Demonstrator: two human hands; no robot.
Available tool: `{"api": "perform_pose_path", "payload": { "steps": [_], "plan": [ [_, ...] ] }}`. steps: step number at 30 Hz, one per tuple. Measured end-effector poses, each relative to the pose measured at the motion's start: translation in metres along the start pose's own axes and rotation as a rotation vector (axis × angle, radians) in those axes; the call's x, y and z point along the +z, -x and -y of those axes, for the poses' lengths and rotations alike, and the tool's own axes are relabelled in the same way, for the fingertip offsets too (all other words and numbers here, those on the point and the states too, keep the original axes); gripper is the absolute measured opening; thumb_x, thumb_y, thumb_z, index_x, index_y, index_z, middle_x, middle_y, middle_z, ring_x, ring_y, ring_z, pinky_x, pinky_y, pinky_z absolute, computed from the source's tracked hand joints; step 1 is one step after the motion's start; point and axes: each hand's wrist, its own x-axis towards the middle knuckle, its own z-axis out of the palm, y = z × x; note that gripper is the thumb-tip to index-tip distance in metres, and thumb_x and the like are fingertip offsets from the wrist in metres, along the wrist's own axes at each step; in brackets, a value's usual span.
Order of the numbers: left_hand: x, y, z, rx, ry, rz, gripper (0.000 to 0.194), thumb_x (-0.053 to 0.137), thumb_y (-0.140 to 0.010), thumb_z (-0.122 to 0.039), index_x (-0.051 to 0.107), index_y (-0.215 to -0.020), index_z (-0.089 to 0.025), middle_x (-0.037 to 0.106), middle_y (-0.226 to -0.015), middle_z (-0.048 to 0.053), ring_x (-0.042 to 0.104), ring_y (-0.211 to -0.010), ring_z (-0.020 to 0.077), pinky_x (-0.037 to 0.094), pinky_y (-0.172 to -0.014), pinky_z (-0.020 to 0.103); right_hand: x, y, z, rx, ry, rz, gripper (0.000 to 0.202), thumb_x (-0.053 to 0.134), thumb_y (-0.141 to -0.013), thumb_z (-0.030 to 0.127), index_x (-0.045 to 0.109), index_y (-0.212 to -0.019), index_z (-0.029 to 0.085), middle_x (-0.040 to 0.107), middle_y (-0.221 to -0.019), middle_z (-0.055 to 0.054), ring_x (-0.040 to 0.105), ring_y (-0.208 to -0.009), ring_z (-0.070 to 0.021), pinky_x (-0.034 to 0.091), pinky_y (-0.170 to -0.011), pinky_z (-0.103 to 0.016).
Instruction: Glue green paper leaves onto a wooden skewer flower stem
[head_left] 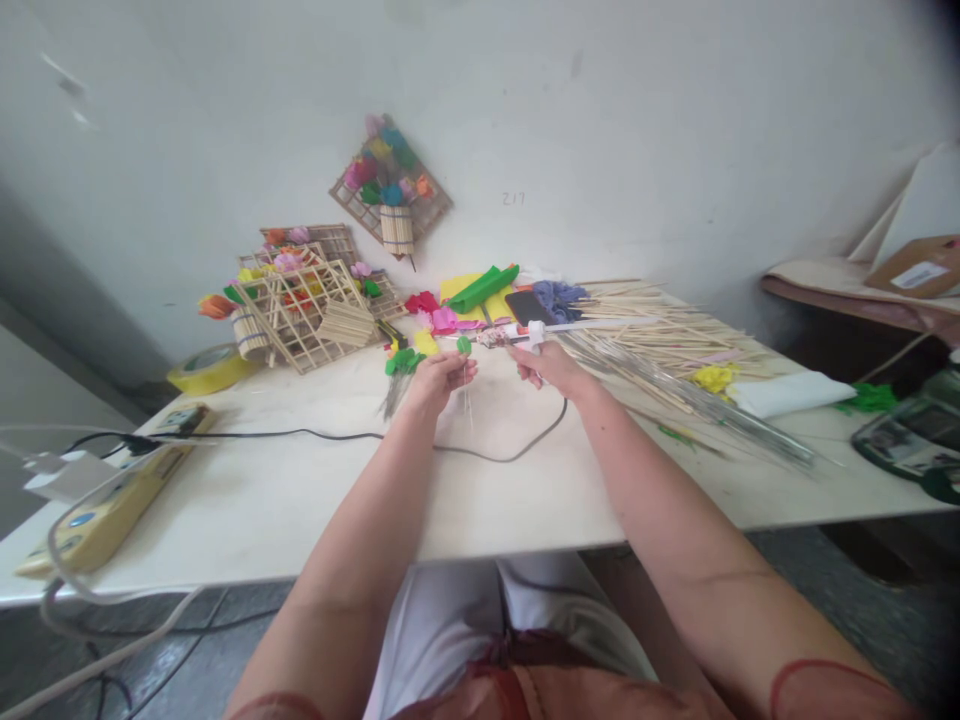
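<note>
My left hand (439,378) pinches a thin wire stem with a small green paper leaf (464,345) at its top. My right hand (550,364) grips a glue gun (517,334) whose tip points left toward the leaf; its black cord (495,455) loops across the white table (315,500). More green leaves on wires (403,362) lie just left of my left hand. Both hands are held above the table's middle.
Stick lattice frames with paper flowers (307,300) stand at the back left, another hangs on the wall (390,190). Coloured paper (480,290), a phone (529,305), bamboo sticks (660,330) and wires (697,400) lie right. Yellow tape (206,368) and a power strip (112,500) sit left.
</note>
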Motion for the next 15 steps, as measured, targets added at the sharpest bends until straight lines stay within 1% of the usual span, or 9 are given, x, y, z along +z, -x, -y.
{"api": "perform_pose_path", "payload": {
  "steps": [3, 10, 15],
  "plan": [
    [0.0009, 0.0007, -0.001, -0.005, 0.0, -0.005, 0.006, 0.061, -0.07, -0.009, 0.062, -0.075, -0.007, 0.067, -0.067, 0.008, 0.064, -0.056, 0.0126, 0.051, -0.057, 0.023, 0.0005, 0.0006, 0.0012, 0.01, 0.002, -0.005, 0.045, 0.063, -0.067, 0.056, 0.053, -0.056, 0.014, 0.052, -0.047, 0.001, 0.04, -0.035, -0.0053, 0.031, -0.034, -0.02],
    [0.0012, 0.0007, -0.0011, -0.013, -0.005, -0.034, 0.004, 0.061, -0.07, -0.009, 0.062, -0.073, -0.007, 0.067, -0.067, 0.009, 0.064, -0.056, 0.0131, 0.051, -0.057, 0.023, -0.0017, -0.0009, -0.0026, -0.03, -0.017, 0.004, 0.046, 0.062, -0.068, 0.057, 0.051, -0.054, 0.015, 0.05, -0.045, 0.002, 0.04, -0.035, -0.0056, 0.03, -0.034, -0.02],
    [0.0004, -0.0002, -0.0002, -0.014, -0.013, -0.029, 0.005, 0.062, -0.069, -0.01, 0.062, -0.073, -0.007, 0.067, -0.068, 0.009, 0.064, -0.057, 0.0134, 0.051, -0.057, 0.023, -0.0009, -0.0009, -0.002, -0.028, -0.029, 0.002, 0.046, 0.062, -0.067, 0.058, 0.051, -0.055, 0.015, 0.05, -0.045, 0.002, 0.04, -0.034, -0.0057, 0.03, -0.034, -0.021]
  ]
}}
